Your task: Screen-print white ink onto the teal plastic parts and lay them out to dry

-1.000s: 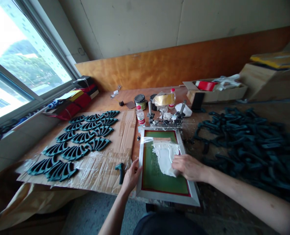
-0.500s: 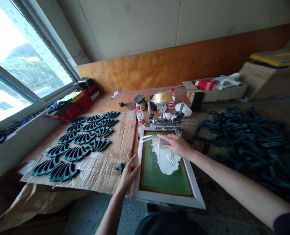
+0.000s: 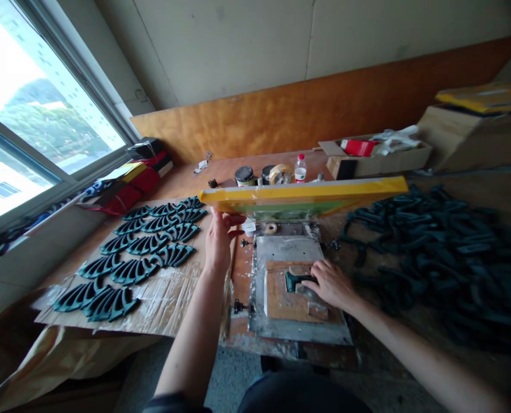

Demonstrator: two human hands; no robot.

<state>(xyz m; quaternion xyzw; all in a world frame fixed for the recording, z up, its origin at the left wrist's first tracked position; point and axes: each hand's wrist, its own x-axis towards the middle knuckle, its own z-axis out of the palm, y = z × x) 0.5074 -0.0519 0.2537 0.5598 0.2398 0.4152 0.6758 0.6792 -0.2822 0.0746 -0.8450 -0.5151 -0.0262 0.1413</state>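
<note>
Gripping the near-left corner of the raised screen frame [image 3: 302, 197], the left hand [image 3: 218, 241] holds it tilted, long edge running left-right. Beneath, the right hand [image 3: 331, 283] closes on a dark green part [image 3: 295, 280] lying left-right on the wooden jig [image 3: 285, 301].

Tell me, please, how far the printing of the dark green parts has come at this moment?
Done: rows of dark parts lie spread on the cardboard. In hand: the left hand holds the screen frame lifted, and the right hand is on one green part seated on the jig plate. Left: a big pile of parts lies to the right.
</note>
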